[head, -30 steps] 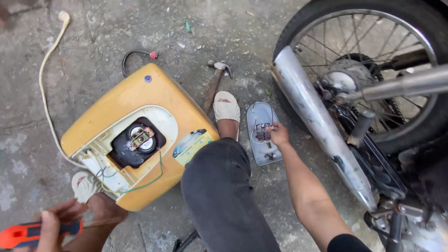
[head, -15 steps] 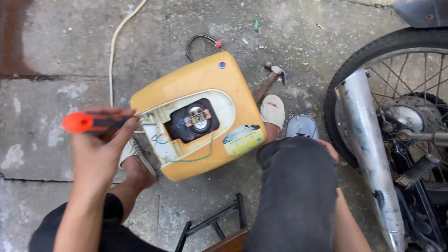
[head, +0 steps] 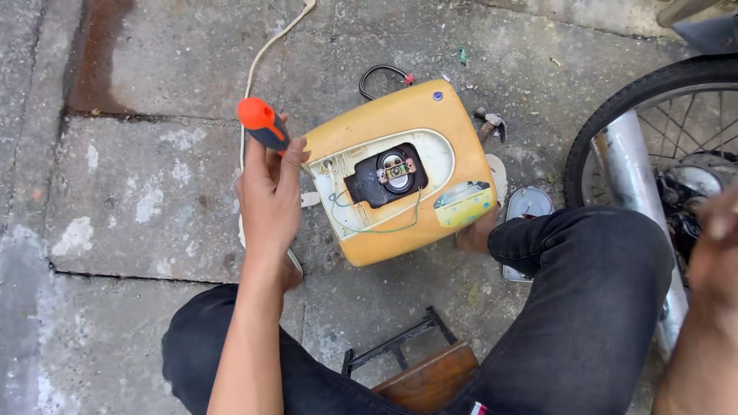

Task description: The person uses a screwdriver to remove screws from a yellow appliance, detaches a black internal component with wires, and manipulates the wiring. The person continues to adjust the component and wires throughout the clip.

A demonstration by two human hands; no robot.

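Left hand [head: 269,196] grip pinching orange-handled screwdriver [head: 264,126] raised beside yellow housing [head: 400,180] lying open-side-up on concrete floor [head: 154,177] for access to black fitting [head: 386,175]; right hand [head: 715,253] blurred at frame edge, grip unclear.

Left hand [head: 269,192] has swung the orange-handled screwdriver [head: 263,124] beside the yellow casing [head: 400,131]; right hand [head: 719,246] raised.

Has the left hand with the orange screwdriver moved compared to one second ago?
Yes. The left hand with the orange screwdriver has risen from below the yellow housing to beside its left edge.
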